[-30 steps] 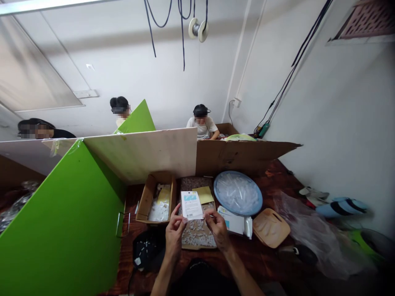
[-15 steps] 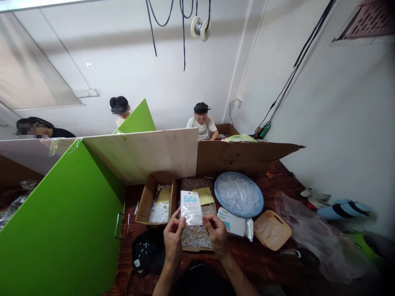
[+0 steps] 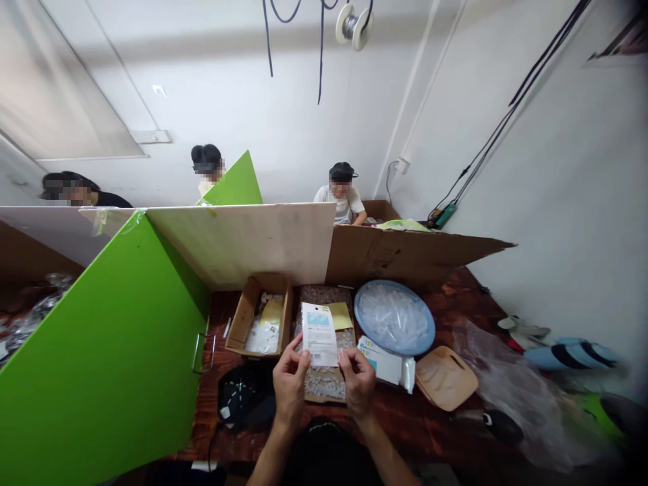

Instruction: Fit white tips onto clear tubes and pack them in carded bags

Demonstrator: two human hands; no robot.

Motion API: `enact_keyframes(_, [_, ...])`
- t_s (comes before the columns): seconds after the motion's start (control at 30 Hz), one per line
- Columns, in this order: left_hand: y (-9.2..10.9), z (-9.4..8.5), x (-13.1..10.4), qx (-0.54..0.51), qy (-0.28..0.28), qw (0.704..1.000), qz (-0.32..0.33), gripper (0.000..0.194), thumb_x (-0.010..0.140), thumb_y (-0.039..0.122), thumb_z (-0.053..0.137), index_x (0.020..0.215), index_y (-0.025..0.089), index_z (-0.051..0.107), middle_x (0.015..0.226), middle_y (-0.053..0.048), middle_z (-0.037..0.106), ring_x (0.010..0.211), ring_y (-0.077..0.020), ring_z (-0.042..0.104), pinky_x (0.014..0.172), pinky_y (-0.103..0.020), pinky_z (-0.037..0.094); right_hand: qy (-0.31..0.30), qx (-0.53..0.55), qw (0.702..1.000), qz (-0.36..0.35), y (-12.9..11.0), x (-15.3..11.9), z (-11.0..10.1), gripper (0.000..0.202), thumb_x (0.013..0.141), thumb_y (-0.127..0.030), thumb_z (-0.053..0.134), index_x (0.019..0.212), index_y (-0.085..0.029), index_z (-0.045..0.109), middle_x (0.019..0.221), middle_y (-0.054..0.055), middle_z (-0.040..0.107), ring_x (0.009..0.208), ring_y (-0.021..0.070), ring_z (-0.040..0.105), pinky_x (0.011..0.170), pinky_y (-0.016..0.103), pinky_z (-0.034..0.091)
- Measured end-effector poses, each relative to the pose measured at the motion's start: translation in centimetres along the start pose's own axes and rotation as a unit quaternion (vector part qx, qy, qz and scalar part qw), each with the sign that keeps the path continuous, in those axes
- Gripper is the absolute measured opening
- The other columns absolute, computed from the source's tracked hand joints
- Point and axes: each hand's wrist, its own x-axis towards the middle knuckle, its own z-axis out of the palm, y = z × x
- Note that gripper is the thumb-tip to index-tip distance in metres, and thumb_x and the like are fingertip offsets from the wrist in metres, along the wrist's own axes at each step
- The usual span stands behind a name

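left hand: the left hand (image 3: 291,381) pinches the lower left edge of a printed card (image 3: 318,331), thumb on the near face.
right hand: the right hand (image 3: 358,381) pinches the card's lower right corner between thumb and curled fingers.
printed card: raised between both hands, tilted, its printed face to the wearer; whether a clear sleeve covers it is too small to tell.
cardboard tray: below the card, the tray (image 3: 321,399) holds many small pale pieces (image 3: 324,383).
yellow paper: just beside the card at 1 o'clock, the yellow paper (image 3: 341,316) lies on the tray.
stacked cards: at 4 o'clock, the stacked cards (image 3: 387,368) lie partly under the basin's near rim.
blue basin: between 2 and 3 o'clock, the blue basin (image 3: 430,332) is heaped with clear plastic items (image 3: 395,317).
wooden board: beyond the stack towards 4 o'clock, the wooden board (image 3: 468,386) bears clear pieces.
cardboard box: at 10 o'clock, the cardboard box (image 3: 241,324) holds white pieces (image 3: 264,337).
progress: one card appears mid-handling; loose pieces and stacked cards suggest plenty remains, though which are finished cannot be told.
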Motion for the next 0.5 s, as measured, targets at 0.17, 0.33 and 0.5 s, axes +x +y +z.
enact_keyframes(0.17, [-0.31,0.29,-0.02,0.001,0.021,1.000,-0.003,0.044,0.083,0.050,0.074,0.057,0.020,0.053,0.139,-0.023,0.068,0.115,-0.0361,0.072,0.096,-0.042,0.055,0.021,-0.013,1.000,0.005,0.51,-0.28,0.30,0.045,0.087,-0.057,0.066,0.062,-0.021,0.054,0.058,-0.002,0.051,0.057,0.0155,0.048,0.056,0.028,0.041])
enact_keyframes(0.33, [-0.58,0.49,-0.18,-0.002,0.035,0.999,-0.008,0.042,0.082,0.046,0.073,0.057,0.020,0.052,0.135,-0.022,0.071,0.111,-0.0354,0.073,0.093,-0.042,0.056,0.038,-0.026,0.999,0.008,0.65,-0.38,0.52,0.043,0.088,-0.055,0.065,0.062,-0.022,0.054,0.058,-0.002,0.051,0.057,0.0155,0.048,0.056,0.027,0.041])
enact_keyframes(0.5, [-0.81,0.68,-0.14,-0.005,0.046,0.999,-0.012,0.043,0.082,0.045,0.074,0.056,0.020,0.051,0.134,-0.023,0.071,0.112,-0.0349,0.072,0.091,-0.039,0.055,0.055,-0.035,0.998,0.008,0.22,-0.52,0.71,0.042,0.086,-0.054,0.065,0.061,-0.022,0.053,0.057,-0.002,0.050,0.057,0.0156,0.047,0.056,0.028,0.040])
